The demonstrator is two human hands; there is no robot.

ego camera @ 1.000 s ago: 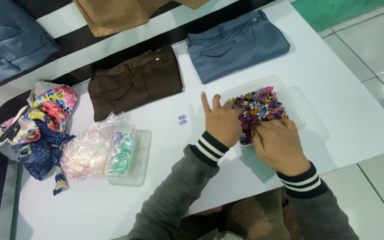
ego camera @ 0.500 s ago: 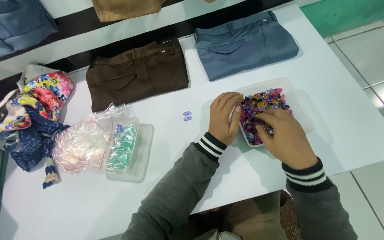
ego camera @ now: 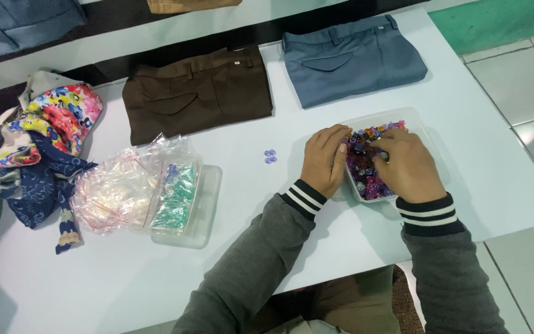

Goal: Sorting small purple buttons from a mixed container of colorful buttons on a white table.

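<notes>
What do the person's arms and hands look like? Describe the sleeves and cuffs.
Both arms wear grey sweatshirt sleeves. Each ends in a ribbed black cuff with two white stripes: the left cuff and the right cuff. The left hand and right hand are bare: no gloves, rings or watch visible.

Grey sweatshirt sleeves; black knit cuffs, each ringed by two white stripes; bare hands.

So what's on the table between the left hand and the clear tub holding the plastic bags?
In the head view, two small purple buttons lie on the white table between the left hand and the clear tub; otherwise that stretch is bare.
</notes>
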